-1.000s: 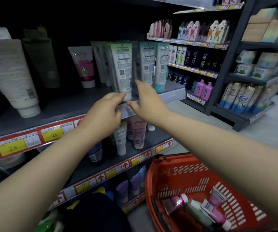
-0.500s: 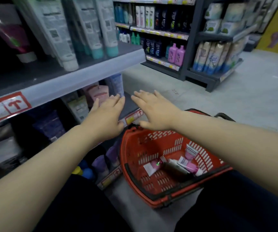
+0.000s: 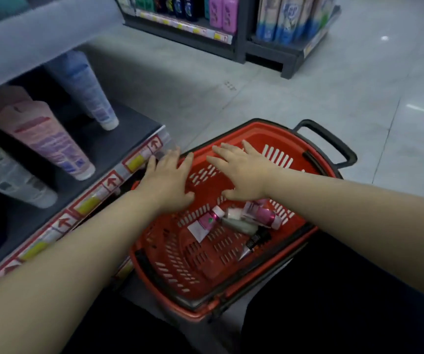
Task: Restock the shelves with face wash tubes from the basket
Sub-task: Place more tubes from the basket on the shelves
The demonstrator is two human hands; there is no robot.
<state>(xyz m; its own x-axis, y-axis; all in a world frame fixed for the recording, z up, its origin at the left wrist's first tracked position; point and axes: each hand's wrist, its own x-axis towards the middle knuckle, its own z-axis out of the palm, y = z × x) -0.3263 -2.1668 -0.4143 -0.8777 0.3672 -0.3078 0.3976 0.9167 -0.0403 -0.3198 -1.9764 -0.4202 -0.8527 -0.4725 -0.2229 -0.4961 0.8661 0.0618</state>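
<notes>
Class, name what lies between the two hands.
Head view: between the left hand and right hand shows only the slotted red wall of the basket.

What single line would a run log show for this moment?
stage: hands over basket | left hand: open, empty | right hand: open, empty | tubes: lying in basket

Dim, cool store light is coming from overhead, throwing small glare spots on the floor (image 3: 359,72) (one dot, one streak, both far right). Motion blur is smearing the near shelf edge (image 3: 40,39) and the tubes (image 3: 45,139) under it, while the basket (image 3: 195,264) is reading fairly sharp. Wide-angle distortion is bending straight lines toward the frame edges, and the bottom centre is sinking into near-black shadow.
</notes>
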